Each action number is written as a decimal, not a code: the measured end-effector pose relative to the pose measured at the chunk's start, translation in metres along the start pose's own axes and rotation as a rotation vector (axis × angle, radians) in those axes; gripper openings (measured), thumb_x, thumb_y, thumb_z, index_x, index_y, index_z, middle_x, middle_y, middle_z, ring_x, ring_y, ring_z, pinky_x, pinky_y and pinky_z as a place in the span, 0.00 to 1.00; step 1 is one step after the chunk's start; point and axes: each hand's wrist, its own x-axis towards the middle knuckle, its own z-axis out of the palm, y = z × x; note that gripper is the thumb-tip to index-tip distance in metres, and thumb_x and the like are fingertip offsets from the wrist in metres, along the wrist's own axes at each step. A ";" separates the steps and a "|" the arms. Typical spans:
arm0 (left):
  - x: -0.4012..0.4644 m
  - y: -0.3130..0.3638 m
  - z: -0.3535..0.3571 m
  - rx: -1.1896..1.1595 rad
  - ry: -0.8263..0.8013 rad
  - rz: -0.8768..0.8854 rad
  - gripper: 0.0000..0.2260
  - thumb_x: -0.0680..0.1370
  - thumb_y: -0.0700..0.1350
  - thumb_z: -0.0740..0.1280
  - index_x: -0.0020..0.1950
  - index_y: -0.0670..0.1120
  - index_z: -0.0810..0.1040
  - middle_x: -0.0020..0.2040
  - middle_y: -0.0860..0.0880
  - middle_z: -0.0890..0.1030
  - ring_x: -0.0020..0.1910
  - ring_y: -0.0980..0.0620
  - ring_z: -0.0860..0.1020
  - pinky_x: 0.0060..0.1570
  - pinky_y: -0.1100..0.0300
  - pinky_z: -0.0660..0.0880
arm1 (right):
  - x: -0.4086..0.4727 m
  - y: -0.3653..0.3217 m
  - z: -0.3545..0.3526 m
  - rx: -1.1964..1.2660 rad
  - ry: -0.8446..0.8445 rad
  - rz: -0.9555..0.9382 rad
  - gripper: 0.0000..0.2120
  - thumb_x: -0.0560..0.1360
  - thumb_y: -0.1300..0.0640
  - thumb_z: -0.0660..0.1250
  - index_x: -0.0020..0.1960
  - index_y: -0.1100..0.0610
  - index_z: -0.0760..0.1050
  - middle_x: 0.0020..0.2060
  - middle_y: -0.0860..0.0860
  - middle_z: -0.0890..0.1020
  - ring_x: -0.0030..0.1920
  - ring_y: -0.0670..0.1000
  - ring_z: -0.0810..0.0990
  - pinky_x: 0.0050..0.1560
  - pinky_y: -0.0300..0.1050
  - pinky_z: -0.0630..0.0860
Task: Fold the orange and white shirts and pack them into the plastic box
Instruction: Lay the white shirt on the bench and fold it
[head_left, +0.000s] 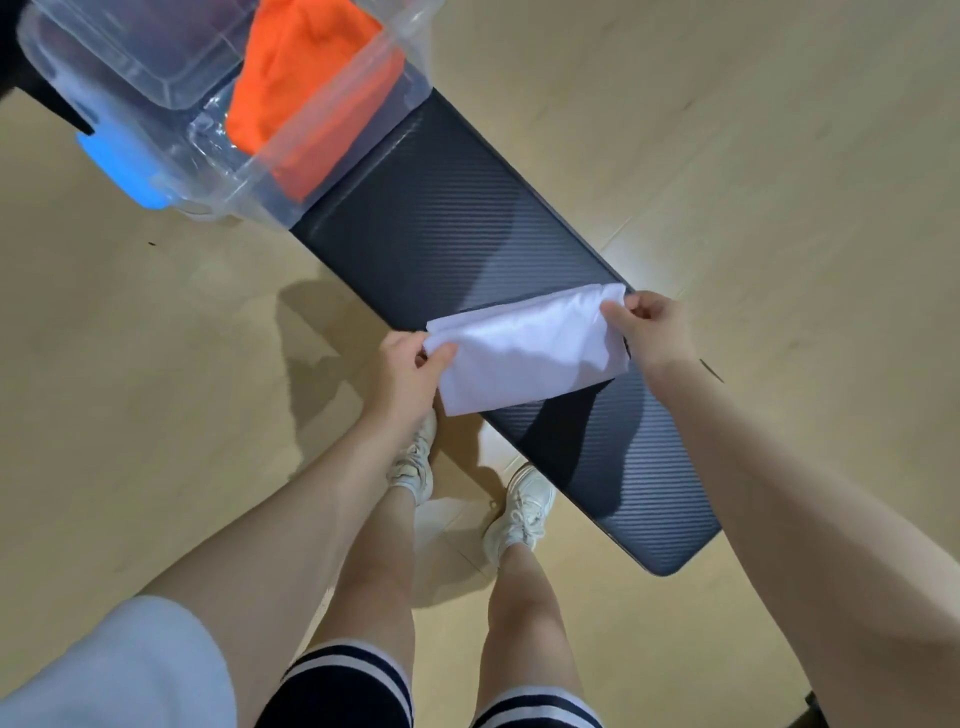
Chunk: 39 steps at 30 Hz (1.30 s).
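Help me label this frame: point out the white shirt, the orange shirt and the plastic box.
white shirt (524, 348): head view, middle of the folded cloth.
orange shirt (301, 62): head view, upper folded surface inside the box.
plastic box (332, 98): head view, clear front rim.

Smooth white cloth shirt (524, 348), ribbed matt dark bench (467, 234), clear glossy plastic box (332, 98).

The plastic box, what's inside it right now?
Inside the plastic box lies the orange shirt, bunched against its near wall. A clear lid covers the box's far part, so anything beneath it or under the shirt stays hidden.
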 end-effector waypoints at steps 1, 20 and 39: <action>0.009 -0.001 0.000 0.010 -0.010 -0.009 0.19 0.77 0.42 0.63 0.30 0.46 0.58 0.31 0.51 0.61 0.31 0.53 0.60 0.32 0.62 0.59 | 0.005 0.000 0.005 -0.019 0.024 0.006 0.14 0.71 0.54 0.65 0.28 0.52 0.66 0.27 0.48 0.70 0.33 0.51 0.68 0.36 0.43 0.65; 0.042 -0.028 0.030 0.893 -0.155 0.640 0.27 0.74 0.53 0.54 0.70 0.40 0.65 0.69 0.42 0.70 0.69 0.44 0.69 0.68 0.49 0.63 | -0.007 0.046 0.091 -0.945 -0.020 -0.924 0.30 0.79 0.40 0.44 0.72 0.58 0.62 0.71 0.57 0.67 0.71 0.60 0.65 0.69 0.55 0.57; -0.008 0.004 0.073 0.795 -0.282 0.467 0.27 0.80 0.47 0.57 0.76 0.52 0.49 0.60 0.44 0.68 0.42 0.44 0.75 0.37 0.56 0.68 | -0.054 0.084 0.035 0.044 0.268 0.058 0.27 0.77 0.53 0.60 0.73 0.54 0.57 0.70 0.54 0.64 0.69 0.55 0.64 0.69 0.51 0.63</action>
